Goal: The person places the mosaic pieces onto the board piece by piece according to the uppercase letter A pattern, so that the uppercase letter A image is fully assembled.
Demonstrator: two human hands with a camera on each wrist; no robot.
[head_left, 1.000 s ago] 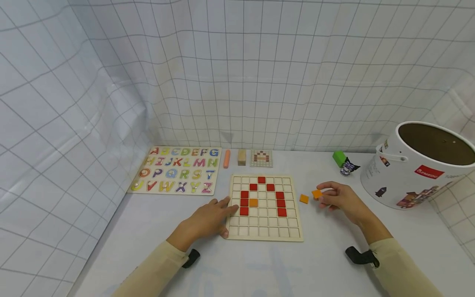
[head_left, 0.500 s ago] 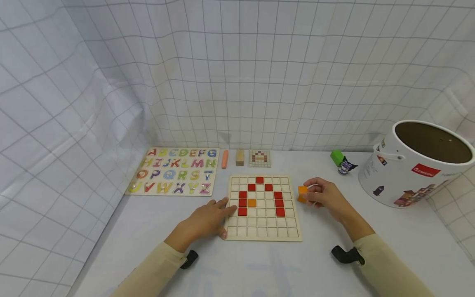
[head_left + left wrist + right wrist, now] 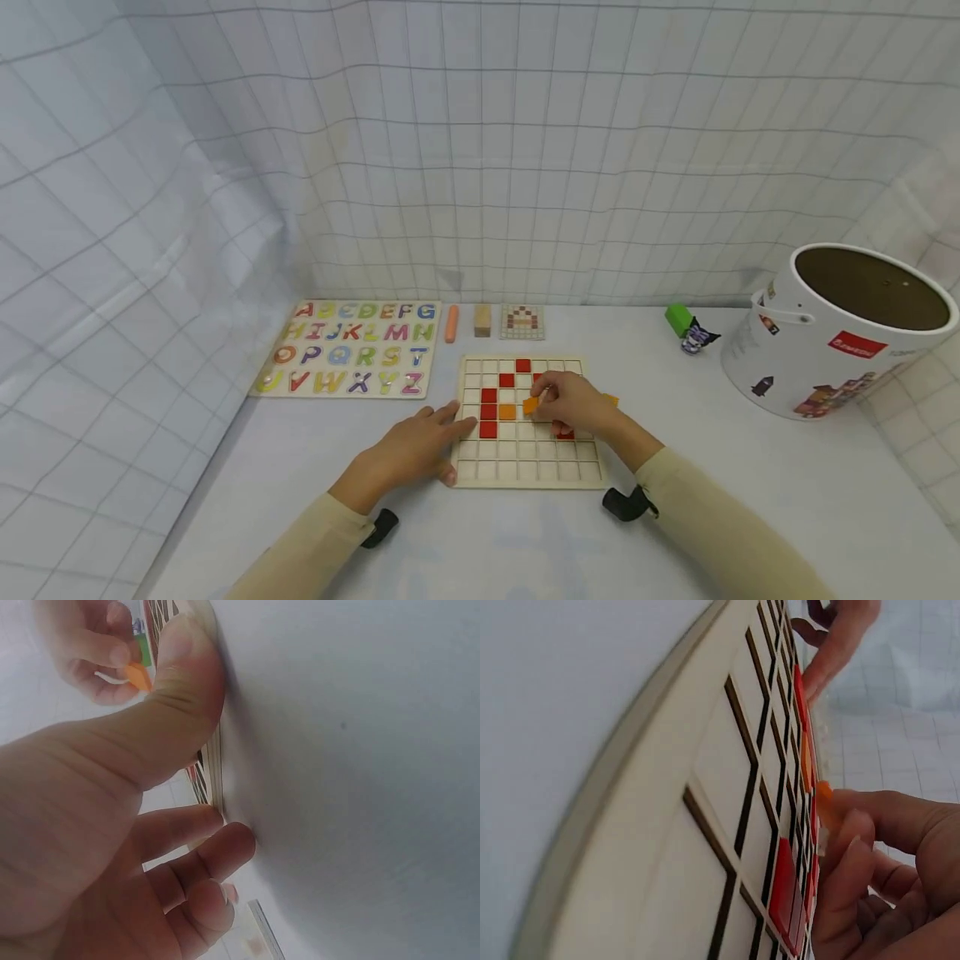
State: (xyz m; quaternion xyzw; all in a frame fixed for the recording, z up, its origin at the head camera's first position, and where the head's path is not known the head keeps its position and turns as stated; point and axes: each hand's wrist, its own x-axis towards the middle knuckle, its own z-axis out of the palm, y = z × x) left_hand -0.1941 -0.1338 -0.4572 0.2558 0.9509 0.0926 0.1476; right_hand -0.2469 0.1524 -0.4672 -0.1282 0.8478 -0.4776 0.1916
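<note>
A square wooden grid board (image 3: 528,473) lies flat, with several red tiles (image 3: 488,429) set in its cells in an arch-like shape. One orange tile (image 3: 507,412) sits in a cell beside the left red column. Over the middle of the board, my right hand (image 3: 576,406) pinches a second orange tile (image 3: 530,405) between thumb and fingers, close above the cells. That hand covers part of the red tiles on the right. My left hand (image 3: 411,448) rests at the board's left edge, its fingers (image 3: 229,844) and thumb spread and touching the rim.
A third orange tile (image 3: 612,400) lies right of the board, partly behind the right wrist. Behind stand a pattern card (image 3: 522,322), a wooden block (image 3: 482,320) and an orange stick (image 3: 452,324). An alphabet puzzle (image 3: 348,348) is left; a green block (image 3: 678,319), small figure (image 3: 697,336) and white bucket (image 3: 817,358) are right.
My right hand has carried the orange tile left, from beside the board, past the other loose tile, to over the grid's middle. The left hand stays at the board's edge.
</note>
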